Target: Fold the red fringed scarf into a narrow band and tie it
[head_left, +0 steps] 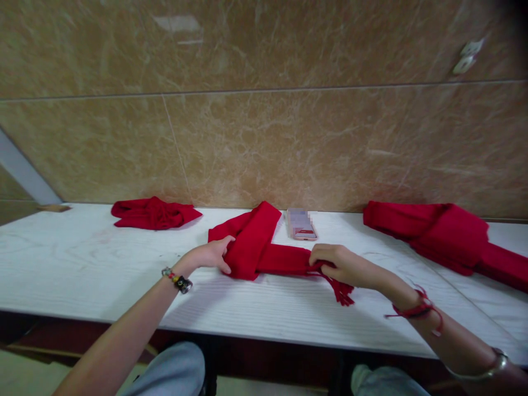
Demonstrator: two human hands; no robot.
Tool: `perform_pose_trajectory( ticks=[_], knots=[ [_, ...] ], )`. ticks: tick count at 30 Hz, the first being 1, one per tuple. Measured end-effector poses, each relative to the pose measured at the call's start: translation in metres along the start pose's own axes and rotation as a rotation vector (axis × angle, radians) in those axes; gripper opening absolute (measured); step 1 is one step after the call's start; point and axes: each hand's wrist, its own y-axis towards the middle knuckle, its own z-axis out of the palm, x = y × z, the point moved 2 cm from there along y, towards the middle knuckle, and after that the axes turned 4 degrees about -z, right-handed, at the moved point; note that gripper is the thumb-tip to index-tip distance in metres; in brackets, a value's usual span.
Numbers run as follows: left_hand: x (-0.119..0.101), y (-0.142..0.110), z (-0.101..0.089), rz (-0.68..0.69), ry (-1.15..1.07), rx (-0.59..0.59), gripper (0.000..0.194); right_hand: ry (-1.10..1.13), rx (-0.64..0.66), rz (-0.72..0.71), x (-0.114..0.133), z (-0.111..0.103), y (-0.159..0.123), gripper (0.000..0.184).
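Observation:
A red scarf point(258, 236) lies on the white table, with one folded band crossing over another and a narrow strip running to the right. My left hand point(214, 254) grips the left edge of its wide folded part, thumb towards me. Closed round the strip's right end is my right hand point(340, 265); the red fringe point(343, 291) hangs out below its fingers onto the table. Part of the cloth under both hands is hidden by the fingers.
Behind the scarf a phone point(302, 224) lies close to the tiled wall point(268, 143). A bunched red cloth point(154, 213) is at the left, and another folded red scarf point(433, 231) at the right. The white table point(103, 275) has its front edge just before my knees.

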Motion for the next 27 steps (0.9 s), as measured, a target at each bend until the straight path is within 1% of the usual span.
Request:
perform_pose_trajectory(
  ticks=[3, 4, 5, 6, 8, 9, 10, 11, 12, 13, 14, 15, 16, 18, 19, 21, 23, 24, 25, 26, 27],
  knots=[
    [-0.003, -0.001, -0.004, 0.01, 0.048, -0.041, 0.088, 0.02, -0.118, 0.003, 0.01, -0.025, -0.005, 0.027],
    [-0.004, -0.002, -0.005, 0.012, 0.054, -0.048, 0.089, 0.031, -0.125, 0.008, 0.012, -0.03, -0.008, 0.027],
    [-0.004, -0.003, -0.006, 0.012, 0.06, -0.052, 0.09, 0.048, -0.099, 0.014, 0.013, -0.032, -0.01, 0.028],
    [-0.005, -0.004, -0.007, 0.011, 0.067, -0.049, 0.092, 0.072, -0.036, 0.02, 0.013, -0.031, -0.013, 0.029],
    [-0.005, -0.005, -0.007, 0.015, 0.084, -0.021, 0.093, 0.119, 0.166, 0.043, 0.009, -0.023, -0.019, 0.03],
    [-0.005, -0.005, -0.007, 0.017, 0.093, -0.009, 0.089, 0.131, 0.268, 0.064, 0.005, -0.017, -0.022, 0.029],
    [-0.005, -0.004, -0.007, 0.021, 0.105, -0.014, 0.081, 0.134, 0.346, 0.086, 0.001, -0.012, -0.025, 0.027],
    [-0.004, -0.002, -0.007, 0.027, 0.122, -0.051, 0.071, 0.129, 0.392, 0.101, -0.002, -0.009, -0.026, 0.024],
    [-0.003, 0.001, -0.008, 0.032, 0.145, -0.124, 0.061, 0.115, 0.4, 0.11, -0.005, -0.007, -0.025, 0.02],
    [-0.002, 0.005, -0.01, 0.034, 0.17, -0.222, 0.054, 0.093, 0.372, 0.116, -0.006, -0.006, -0.022, 0.017],
    [-0.001, 0.009, -0.011, 0.031, 0.186, -0.322, 0.05, 0.063, 0.309, 0.122, -0.006, -0.006, -0.018, 0.017],
    [0.001, 0.015, -0.012, 0.011, 0.174, -0.404, 0.049, 0.025, 0.214, 0.131, -0.004, -0.005, -0.012, 0.018],
    [0.004, 0.02, -0.013, -0.026, 0.135, -0.454, 0.049, -0.021, 0.106, 0.14, -0.002, -0.002, -0.005, 0.021],
    [0.013, 0.031, -0.014, -0.121, 0.012, -0.474, 0.055, -0.106, -0.064, 0.139, 0.005, 0.009, 0.009, 0.028],
    [0.018, 0.035, -0.015, -0.161, -0.047, -0.461, 0.058, -0.133, -0.065, 0.112, 0.008, 0.019, 0.015, 0.034],
    [0.027, 0.038, -0.017, -0.196, -0.13, -0.433, 0.063, -0.137, 0.068, 0.066, 0.011, 0.039, 0.024, 0.046],
    [0.034, 0.037, -0.02, -0.192, -0.194, -0.397, 0.063, -0.103, 0.206, 0.035, 0.007, 0.047, 0.031, 0.051],
    [0.036, 0.035, -0.021, -0.191, -0.229, -0.379, 0.062, -0.081, 0.251, 0.017, 0.004, 0.045, 0.036, 0.05],
    [0.038, 0.034, -0.023, -0.192, -0.258, -0.368, 0.059, -0.064, 0.27, 0.003, -0.001, 0.039, 0.043, 0.046],
    [0.039, 0.034, -0.024, -0.197, -0.278, -0.364, 0.057, -0.053, 0.267, 0.009, -0.006, 0.031, 0.053, 0.04],
    [0.04, 0.036, -0.026, -0.205, -0.292, -0.366, 0.055, -0.064, 0.216, 0.048, -0.013, 0.021, 0.065, 0.033]
  ],
)
